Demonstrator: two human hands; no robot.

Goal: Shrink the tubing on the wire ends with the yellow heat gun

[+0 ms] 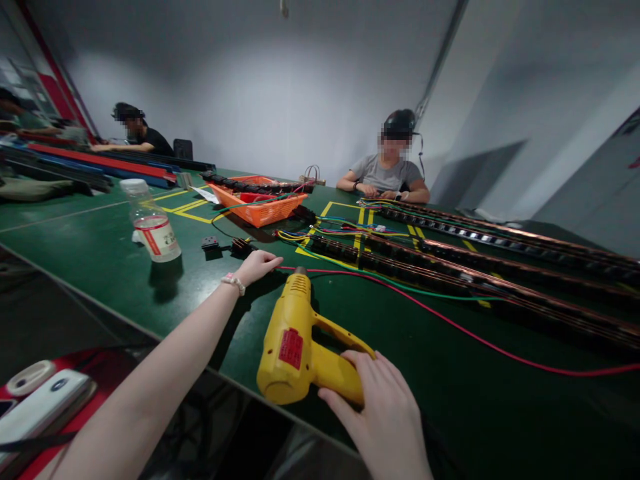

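Note:
My right hand [385,407] is wrapped around the handle of a yellow heat gun [287,333], whose nozzle points away from me across the table. Just beyond and left of that nozzle, my left hand [257,267] has its fingers pinched at the end of a red wire [425,303]. The wire runs from those fingertips to the right edge of the view. Behind the left hand lies a small black connector [213,247] with a dark cable. Long black strips with copper-coloured wires [400,267] stretch to the right, with a green wire [400,287] along them.
An orange basket [265,212] holding a dark wired strip stands beyond my left hand. A clear bottle [155,230] is at the left. Across the green table [90,247], one person [385,173] sits with hands on the tabletop. Another person [145,140] is at the far left.

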